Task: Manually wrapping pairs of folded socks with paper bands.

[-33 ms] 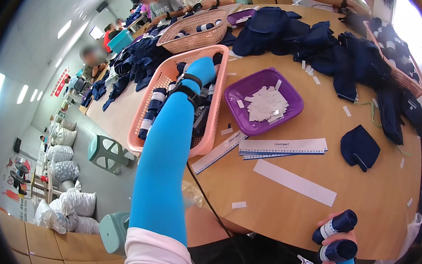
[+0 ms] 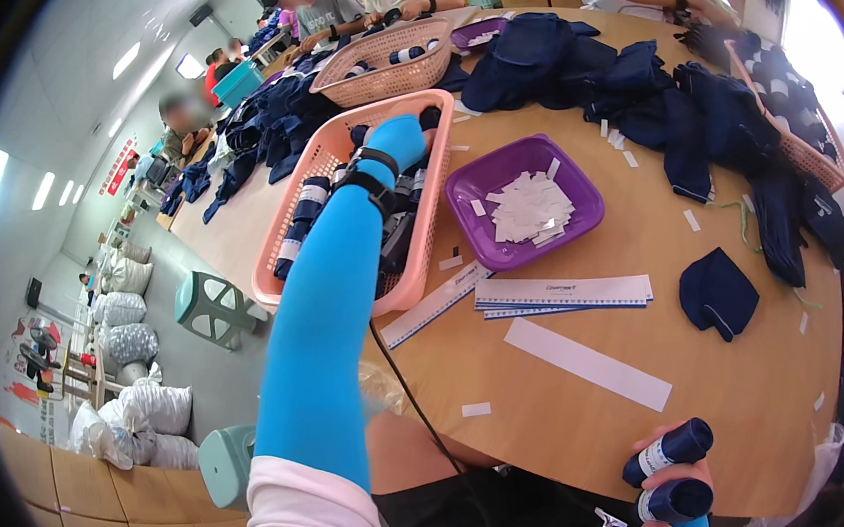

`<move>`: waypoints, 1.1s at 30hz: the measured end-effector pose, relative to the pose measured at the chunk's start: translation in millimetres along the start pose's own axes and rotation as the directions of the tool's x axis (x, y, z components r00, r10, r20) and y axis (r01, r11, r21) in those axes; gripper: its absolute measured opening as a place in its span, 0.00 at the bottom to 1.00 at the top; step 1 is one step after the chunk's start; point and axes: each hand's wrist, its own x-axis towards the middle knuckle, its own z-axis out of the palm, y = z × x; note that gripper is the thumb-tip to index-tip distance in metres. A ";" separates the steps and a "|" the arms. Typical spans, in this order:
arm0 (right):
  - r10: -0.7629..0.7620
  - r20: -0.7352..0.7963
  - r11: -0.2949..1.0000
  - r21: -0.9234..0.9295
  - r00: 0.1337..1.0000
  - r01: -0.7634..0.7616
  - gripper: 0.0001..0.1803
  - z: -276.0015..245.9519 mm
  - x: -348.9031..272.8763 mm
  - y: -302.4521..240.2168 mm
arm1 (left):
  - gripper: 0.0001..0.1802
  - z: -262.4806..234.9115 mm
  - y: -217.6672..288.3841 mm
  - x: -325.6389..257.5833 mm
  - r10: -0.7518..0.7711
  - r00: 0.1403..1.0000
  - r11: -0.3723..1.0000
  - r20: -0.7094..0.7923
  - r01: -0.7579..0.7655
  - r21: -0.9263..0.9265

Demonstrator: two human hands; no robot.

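Head view: the left hand (image 2: 403,139), its blue sleeve strapped at the wrist, is inside the pink basket (image 2: 425,271); its fingers are hidden, so the state of that grip cannot be told. Navy rolls (image 2: 309,199) with white bands lie along the basket's left side, to the left and nearer the body from that hand, long axes slanting away and to the right. The left hand is plainly the nearer to them. The right hand (image 2: 703,472), well apart at the near edge of the bench (image 2: 579,455), has its grip closed about two more: an upper roll (image 2: 670,451), tilted up to the right, and a lower roll (image 2: 676,500) just below, lying flatter. A purple tray (image 2: 586,211) of white slips (image 2: 530,207) stands just right of the basket.
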 end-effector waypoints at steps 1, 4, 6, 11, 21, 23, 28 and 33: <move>0.005 0.026 1.000 -0.010 1.000 -0.004 0.27 0.2 1.1 -1.5 | 0.32 1.0 -3.8 1.8 0.011 1.000 0.999 0.001 -0.011 0.034; 0.027 0.022 1.000 -0.015 0.999 -0.026 0.27 -2.1 -1.1 0.2 | 0.29 -1.6 17.1 6.7 -0.048 0.998 0.999 0.029 0.048 0.019; -0.035 0.017 0.999 -0.004 0.999 0.035 0.28 -2.5 -0.7 7.5 | 0.27 -13.2 33.6 9.0 -0.116 0.991 0.993 0.060 0.118 -0.021; -0.090 0.058 0.995 -0.045 0.994 0.093 0.27 -3.4 1.3 3.3 | 0.22 -49.8 34.5 -1.2 -0.028 0.992 0.999 -0.121 0.025 -0.024; -0.081 0.013 0.996 0.038 0.997 0.081 0.26 5.8 -0.2 -4.5 | 0.21 -146.9 87.3 -110.4 -0.178 0.982 0.557 0.068 0.158 -0.816; -0.060 -0.005 0.998 0.031 0.998 0.060 0.25 10.3 -3.3 -6.0 | 0.21 -142.2 84.7 -126.3 -0.187 0.979 0.621 -0.086 0.050 -0.782; -0.126 0.021 0.988 0.093 0.992 0.124 0.26 3.9 -5.9 0.5 | 0.32 -147.9 102.3 -161.4 0.237 0.861 0.963 -0.451 -0.146 0.228; -0.143 0.099 0.932 0.349 0.985 0.100 0.30 2.8 -2.6 6.5 | 0.36 -112.8 229.7 -226.1 0.309 0.950 0.876 -0.035 -0.299 -0.379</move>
